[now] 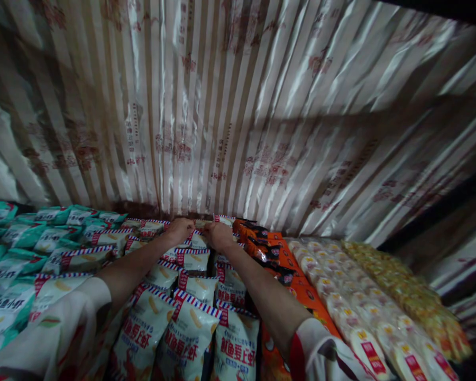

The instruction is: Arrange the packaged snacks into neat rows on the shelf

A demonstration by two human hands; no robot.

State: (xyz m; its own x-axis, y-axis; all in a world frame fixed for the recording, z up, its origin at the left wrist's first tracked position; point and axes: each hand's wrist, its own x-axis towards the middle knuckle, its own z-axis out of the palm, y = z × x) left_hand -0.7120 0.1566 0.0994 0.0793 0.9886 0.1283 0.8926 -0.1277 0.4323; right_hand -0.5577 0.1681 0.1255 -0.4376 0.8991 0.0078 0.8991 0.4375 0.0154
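Both my arms stretch forward over rows of white snack bags with red lettering and red-and-blue striped edges. At the back row, my left hand is closed, its fingertips pinching the left side of a small snack bag. Facing it, my right hand has curled fingers at the right side of that same bag. The fingertips are small and dim, and part of the bag is hidden behind the hands. More striped-edge bags stand just below and beside both hands.
Teal snack bags fill the left side. Right of the white bags are orange packages, then rows of clear-wrapped round pastries and yellowish packets. A shiny striped sheet with red prints rises behind the goods.
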